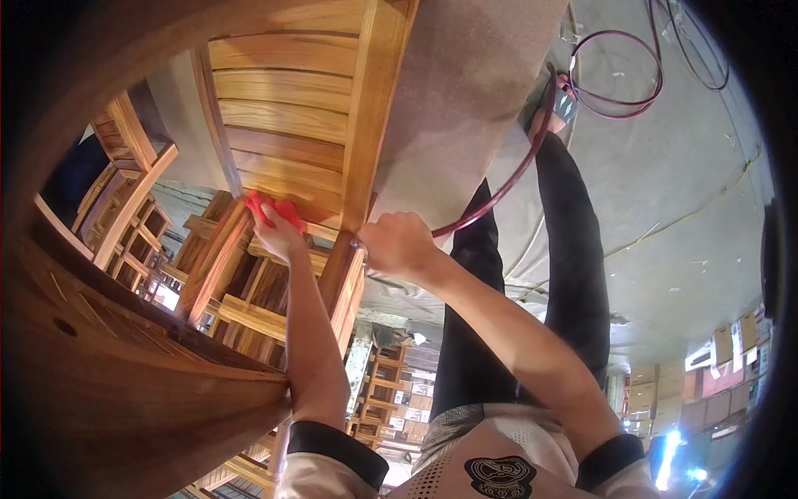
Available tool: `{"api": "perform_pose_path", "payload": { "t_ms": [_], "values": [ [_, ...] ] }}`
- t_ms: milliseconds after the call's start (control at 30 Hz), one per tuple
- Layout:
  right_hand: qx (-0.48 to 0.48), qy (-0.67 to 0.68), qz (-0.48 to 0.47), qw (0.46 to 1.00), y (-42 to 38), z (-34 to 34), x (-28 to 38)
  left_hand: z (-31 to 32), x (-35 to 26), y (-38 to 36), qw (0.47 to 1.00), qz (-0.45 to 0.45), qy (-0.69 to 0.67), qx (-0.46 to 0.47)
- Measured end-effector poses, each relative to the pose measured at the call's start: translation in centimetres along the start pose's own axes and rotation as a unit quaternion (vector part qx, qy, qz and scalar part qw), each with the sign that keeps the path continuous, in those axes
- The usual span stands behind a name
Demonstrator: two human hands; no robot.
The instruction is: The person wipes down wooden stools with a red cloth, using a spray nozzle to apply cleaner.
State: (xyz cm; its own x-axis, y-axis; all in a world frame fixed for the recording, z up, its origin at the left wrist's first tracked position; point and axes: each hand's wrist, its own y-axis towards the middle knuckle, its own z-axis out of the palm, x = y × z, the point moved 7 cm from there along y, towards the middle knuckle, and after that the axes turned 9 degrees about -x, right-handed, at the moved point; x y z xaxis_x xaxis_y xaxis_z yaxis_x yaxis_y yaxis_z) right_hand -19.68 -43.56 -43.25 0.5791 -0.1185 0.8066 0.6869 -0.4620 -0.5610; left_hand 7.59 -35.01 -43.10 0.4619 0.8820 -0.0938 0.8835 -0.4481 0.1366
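Observation:
My left hand (278,235) is closed on a bright red cloth (287,212), which touches the lower slats of a varnished wooden chair (283,83). Closed in a fist, my right hand (401,241) grips the end of a dark red hose (499,193), beside the chair's corner post. A small tip shows at the left side of that fist, too small to make out. The hose runs from the fist up past my leg to the floor. Glossy slats and a thick side rail make up the chair part above both hands.
A brown board-like surface (465,91) lies beside the chair. Coils of hose (619,115) rest on the grey floor (665,208) near my foot. More wooden chair frames (133,200) stand at the left. A large dark wooden piece (150,407) fills the lower left.

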Motion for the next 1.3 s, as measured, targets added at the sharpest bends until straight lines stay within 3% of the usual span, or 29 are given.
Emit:
{"api": "perform_pose_path", "payload": {
  "t_ms": [167,300,333,400,500,633,733,933,1133,1233,1300],
  "values": [
    [0.059,-0.037,0.009,0.998,2.9,1.7,1.6,-0.8,0.1,-1.8,0.988,-0.025,0.156,0.001],
    [0.036,-0.008,0.022,0.999,4.1,1.7,1.4,-1.3,1.6,-4.1,0.925,-0.223,0.288,0.107],
    [0.032,-0.007,0.029,0.999,4.3,1.6,1.2,0.3,6.0,-4.3,0.916,-0.245,0.282,0.145],
    [0.045,0.02,0.066,0.997,4.5,1.6,0.5,4.4,16.4,-3.0,0.901,-0.297,0.24,0.207],
    [0.055,0.05,0.112,0.991,4.2,1.2,-0.3,6.6,16.8,-4.8,0.863,-0.403,0.028,0.305],
    [0.105,0.073,0.14,0.982,3.9,1.9,-0.6,4.6,6.4,-8.5,0.782,-0.482,-0.171,0.357],
    [0.079,0.029,0.13,0.988,3.4,0.9,-0.5,6.3,8.5,-7.9,0.774,-0.449,-0.208,0.394],
    [0.055,0.018,0.126,0.99,2.3,-2.2,-0.1,3.6,7.8,-6.5,0.842,-0.367,-0.03,0.395],
    [-0.01,0.052,0.112,0.992,1.1,-5.0,0.9,4.1,7.2,-4.1,0.911,-0.125,0.03,0.391],
    [-0.015,0.041,0.107,0.993,0.2,-6.0,0.8,1.2,-0.3,-5.2,0.928,-0.121,0.03,0.35],
    [-0.06,0.036,0.112,0.991,-0.3,-5.9,0.4,1.6,-1.6,-5.9,0.918,-0.187,-0.022,0.35]
  ]
}}
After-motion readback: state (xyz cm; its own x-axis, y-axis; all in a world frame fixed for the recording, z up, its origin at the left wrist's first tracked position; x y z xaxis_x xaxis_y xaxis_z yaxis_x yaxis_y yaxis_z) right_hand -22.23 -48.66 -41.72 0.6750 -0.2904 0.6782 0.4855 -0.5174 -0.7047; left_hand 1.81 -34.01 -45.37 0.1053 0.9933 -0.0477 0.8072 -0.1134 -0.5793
